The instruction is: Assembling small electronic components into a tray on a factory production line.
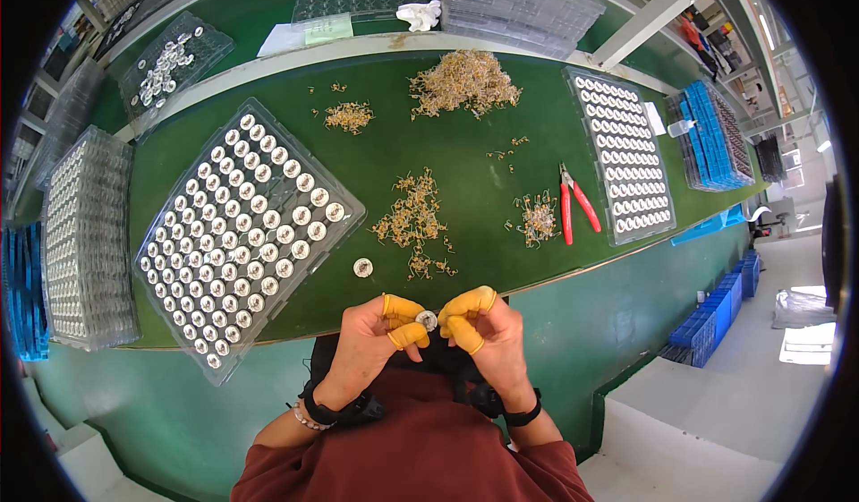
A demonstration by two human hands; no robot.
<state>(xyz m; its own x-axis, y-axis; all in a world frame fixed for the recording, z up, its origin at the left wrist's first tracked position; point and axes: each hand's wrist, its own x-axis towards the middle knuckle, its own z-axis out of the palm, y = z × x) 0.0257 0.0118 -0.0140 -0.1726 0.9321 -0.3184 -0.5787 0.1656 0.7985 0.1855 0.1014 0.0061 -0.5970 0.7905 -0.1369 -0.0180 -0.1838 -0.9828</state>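
Observation:
My left hand [380,332], with yellow finger covers on thumb and forefinger, pinches a small round silver part [427,320] in front of my body. Right beside it, my right hand [483,323], also in yellow finger covers, has thumb and forefinger closed at the part's edge. Whatever lies between those right fingertips is too small to make out. A like silver part [362,268] lies alone on the green table [488,251]. Beyond my hands spreads a loose heap of tiny bent-wire components [416,220]. Red-handled cutters [577,202] rest to the right, by a smaller wire-component heap [539,218].
A clear tray of silver parts [344,193] lies tilted at left; another filled tray [613,144] lies at right. A large component pile [465,83] sits at the back. Stacked trays [89,233] stand far left, and blue trays [707,140] far right.

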